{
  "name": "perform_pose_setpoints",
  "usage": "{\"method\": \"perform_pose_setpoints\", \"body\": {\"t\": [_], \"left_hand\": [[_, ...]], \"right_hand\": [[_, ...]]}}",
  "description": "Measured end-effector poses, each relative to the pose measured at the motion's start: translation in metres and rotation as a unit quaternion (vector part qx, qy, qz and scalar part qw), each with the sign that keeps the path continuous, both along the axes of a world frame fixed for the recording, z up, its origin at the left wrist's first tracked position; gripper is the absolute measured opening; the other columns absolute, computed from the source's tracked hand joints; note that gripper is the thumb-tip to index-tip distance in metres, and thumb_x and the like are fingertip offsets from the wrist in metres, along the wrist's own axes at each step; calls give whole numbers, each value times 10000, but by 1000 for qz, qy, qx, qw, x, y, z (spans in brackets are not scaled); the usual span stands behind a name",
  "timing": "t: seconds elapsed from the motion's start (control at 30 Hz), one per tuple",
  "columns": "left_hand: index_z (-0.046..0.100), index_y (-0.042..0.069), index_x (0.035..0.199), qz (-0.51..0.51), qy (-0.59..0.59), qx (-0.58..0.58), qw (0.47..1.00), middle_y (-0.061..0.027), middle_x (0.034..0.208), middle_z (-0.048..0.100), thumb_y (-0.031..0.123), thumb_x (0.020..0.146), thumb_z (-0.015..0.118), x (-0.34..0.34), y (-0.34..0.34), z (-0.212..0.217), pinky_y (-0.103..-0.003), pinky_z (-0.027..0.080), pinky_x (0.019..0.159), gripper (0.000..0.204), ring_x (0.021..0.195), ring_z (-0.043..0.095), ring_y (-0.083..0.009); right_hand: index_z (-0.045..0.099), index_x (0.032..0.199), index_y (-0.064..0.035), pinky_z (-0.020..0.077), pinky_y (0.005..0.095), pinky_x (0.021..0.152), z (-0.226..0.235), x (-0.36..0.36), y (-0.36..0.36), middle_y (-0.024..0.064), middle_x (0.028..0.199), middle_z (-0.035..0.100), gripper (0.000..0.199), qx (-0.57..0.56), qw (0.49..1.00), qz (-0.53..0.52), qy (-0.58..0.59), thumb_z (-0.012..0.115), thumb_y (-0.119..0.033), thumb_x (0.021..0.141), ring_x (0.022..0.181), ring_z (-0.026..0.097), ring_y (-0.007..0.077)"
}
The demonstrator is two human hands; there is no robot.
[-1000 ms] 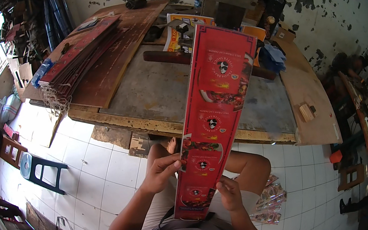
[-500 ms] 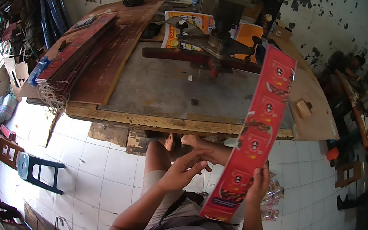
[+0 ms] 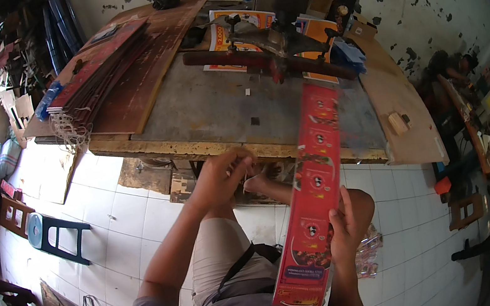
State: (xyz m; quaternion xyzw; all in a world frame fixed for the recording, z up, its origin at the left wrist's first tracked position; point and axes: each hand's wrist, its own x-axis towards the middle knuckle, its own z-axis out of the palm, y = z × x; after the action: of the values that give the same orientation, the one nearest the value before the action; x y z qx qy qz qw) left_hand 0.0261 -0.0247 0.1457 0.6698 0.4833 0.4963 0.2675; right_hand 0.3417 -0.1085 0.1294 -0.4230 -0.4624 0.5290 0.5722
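Observation:
A long red printed strip [image 3: 315,174] with repeated round emblems and food pictures is held at a slant before me. My right hand [image 3: 343,227] is closed on its right edge, low on the strip, with thumb and fingers bent around it. The strip's upper end reaches over the grey worktable [image 3: 200,109]. My left hand [image 3: 226,175] is raised by the table's worn front edge, its fingers loosely bent and apart, and I see nothing in it. The right hand's fingers behind the strip are hidden.
A dark metal press with a long reddish bar [image 3: 231,58] stands on the table, over orange printed sheets [image 3: 313,38]. Stacked red-brown boards [image 3: 99,64] lie at the left. A small wooden block [image 3: 397,122] sits at right. A blue stool [image 3: 58,238] stands on the tiled floor.
The red strip has swung left and stands more upright, my right hand still on it. My left hand has risen toward the table edge, its fingers more bent. A knee now shows at right.

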Motion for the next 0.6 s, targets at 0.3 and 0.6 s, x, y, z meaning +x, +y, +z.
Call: {"method": "perform_pose_setpoints", "body": {"t": [0.3, 0.6], "left_hand": [[711, 95, 1328, 0, 260, 118, 958, -145, 1386, 676, 338, 993, 755, -25, 97, 10, -515, 453, 1148, 416, 1317, 613, -380], [604, 107, 1526, -23, 296, 110, 948, -169, 1616, 550, 458, 915, 799, -12, 117, 0, -541, 320, 1289, 731, 1524, 483, -363]], "right_hand": [[252, 1732, -38, 535, 322, 1065, -4, -28, 44, 168, 1493, 636, 663, -59, 989, 130, 23, 529, -44, 1129, 1262, 660, 151], [240, 1739, -49, 541, 281, 990, -7, -35, 52, 141, 1384, 707, 715, -84, 986, 134, 50, 588, -77, 1116, 1144, 672, 107]]}}
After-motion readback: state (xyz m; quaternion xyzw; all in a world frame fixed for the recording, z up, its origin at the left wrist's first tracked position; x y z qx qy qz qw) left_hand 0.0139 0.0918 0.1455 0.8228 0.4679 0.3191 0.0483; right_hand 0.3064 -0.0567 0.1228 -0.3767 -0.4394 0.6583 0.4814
